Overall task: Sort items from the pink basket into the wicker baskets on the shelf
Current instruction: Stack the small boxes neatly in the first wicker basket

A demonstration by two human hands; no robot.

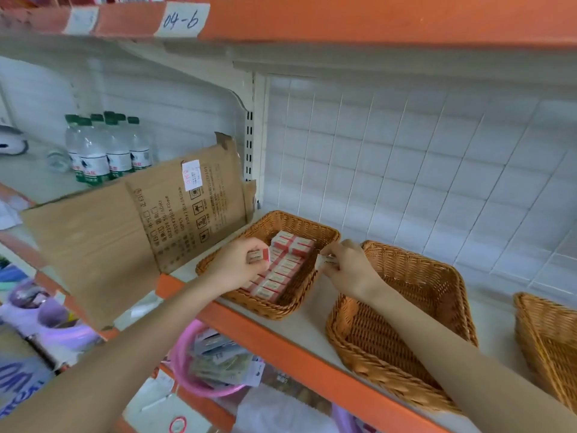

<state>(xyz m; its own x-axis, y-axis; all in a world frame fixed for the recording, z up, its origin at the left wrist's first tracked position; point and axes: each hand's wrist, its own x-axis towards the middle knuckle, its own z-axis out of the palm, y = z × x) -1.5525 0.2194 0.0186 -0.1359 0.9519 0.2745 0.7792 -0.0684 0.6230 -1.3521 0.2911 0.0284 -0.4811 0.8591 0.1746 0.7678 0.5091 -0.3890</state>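
Three wicker baskets stand on the shelf (pixel 312 326). The first wicker basket (pixel 281 310) holds packed rows of small red-and-white boxes (pixel 290 245), too tight to count, their print unreadable. Over its left side the left hand (pixel 234 260) grips one small box (pixel 258 256). At its right rim the right hand (pixel 349 270) pinches a second box (pixel 327 260). The middle basket (pixel 406 307) and third basket (pixel 546 332) sit to its right. Below it the pink basket (pixel 184 364) holds mixed packets. Left of it leans a printed cardboard sheet (pixel 125 220), with at least five green-capped water bottles (pixel 103 151) behind that. Above, a label (pixel 182 19) reads "04-6".
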